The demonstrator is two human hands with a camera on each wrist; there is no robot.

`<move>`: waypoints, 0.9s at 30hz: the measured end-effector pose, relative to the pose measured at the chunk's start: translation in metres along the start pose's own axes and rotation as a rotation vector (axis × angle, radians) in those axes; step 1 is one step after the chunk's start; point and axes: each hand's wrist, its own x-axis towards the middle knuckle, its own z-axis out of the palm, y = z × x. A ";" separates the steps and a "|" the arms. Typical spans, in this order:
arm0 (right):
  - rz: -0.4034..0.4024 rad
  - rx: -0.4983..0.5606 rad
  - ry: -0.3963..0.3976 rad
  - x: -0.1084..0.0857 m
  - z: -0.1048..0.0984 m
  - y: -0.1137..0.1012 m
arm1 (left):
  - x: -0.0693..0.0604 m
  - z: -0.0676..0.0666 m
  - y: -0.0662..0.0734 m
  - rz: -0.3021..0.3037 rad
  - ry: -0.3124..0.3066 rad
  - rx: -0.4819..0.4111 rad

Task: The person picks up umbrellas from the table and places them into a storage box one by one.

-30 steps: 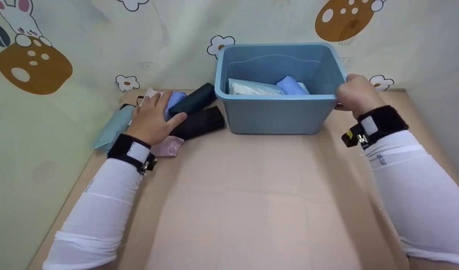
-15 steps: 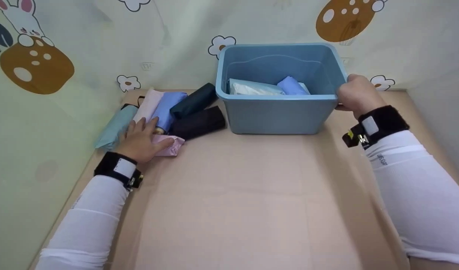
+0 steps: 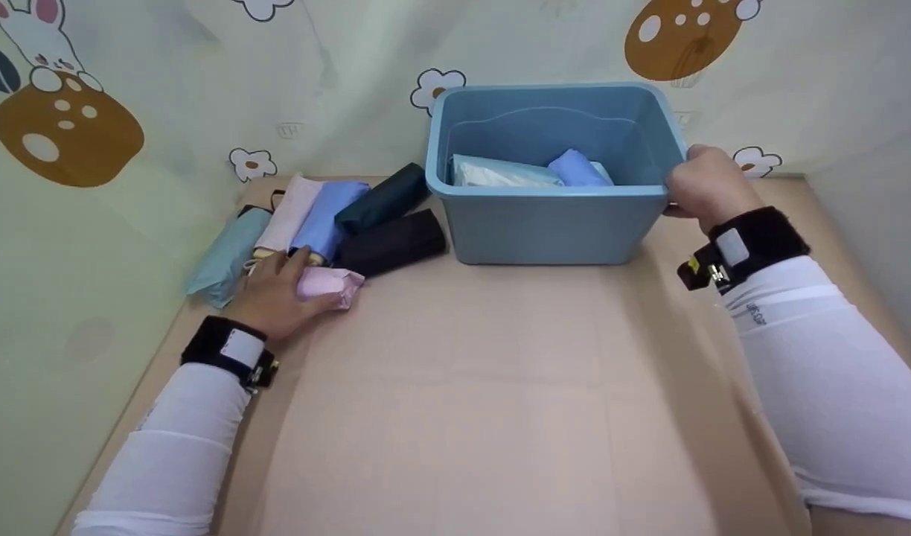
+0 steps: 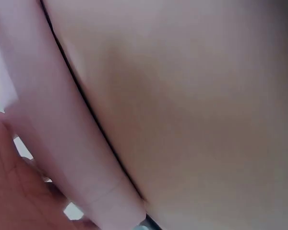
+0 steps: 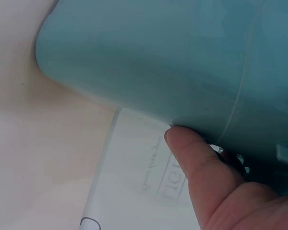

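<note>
1. Hands well apart. Left hand (image 3: 269,299): fingers and thumb straddle the pink packet (image 3: 330,285) on the table (image 3: 455,417); whether they grip, I cannot tell.
2. Right hand (image 3: 712,187): clamped on the blue bin (image 3: 548,231) at its 3 o'clock side.
3. Around my pink packet: pale pink roll (image 3: 290,212) at 11, blue roll (image 3: 330,216) at 12, black roll (image 3: 392,243) at 2.
4. Bin also toward 2, farther off; whitish packet (image 3: 504,173) inside, small blue bundle (image 3: 577,170) at that one's 3.

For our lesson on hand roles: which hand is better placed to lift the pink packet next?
Left, most likely: the left hand is at the pink packet, thumb by its near edge, while the right hand grips the blue bin, farther off.
</note>
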 end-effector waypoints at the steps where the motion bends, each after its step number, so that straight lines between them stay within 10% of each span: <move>1: -0.001 -0.001 0.003 0.000 0.000 0.000 | 0.000 -0.001 0.000 0.002 0.008 0.008; 11: -0.013 -0.008 0.017 0.001 0.000 -0.001 | -0.001 -0.002 -0.007 0.006 0.050 0.063; 20: -0.004 0.009 0.013 0.001 -0.003 0.000 | 0.005 -0.007 -0.014 0.042 -0.086 -0.051; 27: 0.011 0.023 0.014 0.001 0.001 -0.001 | 0.001 -0.004 -0.023 0.075 -0.056 -0.147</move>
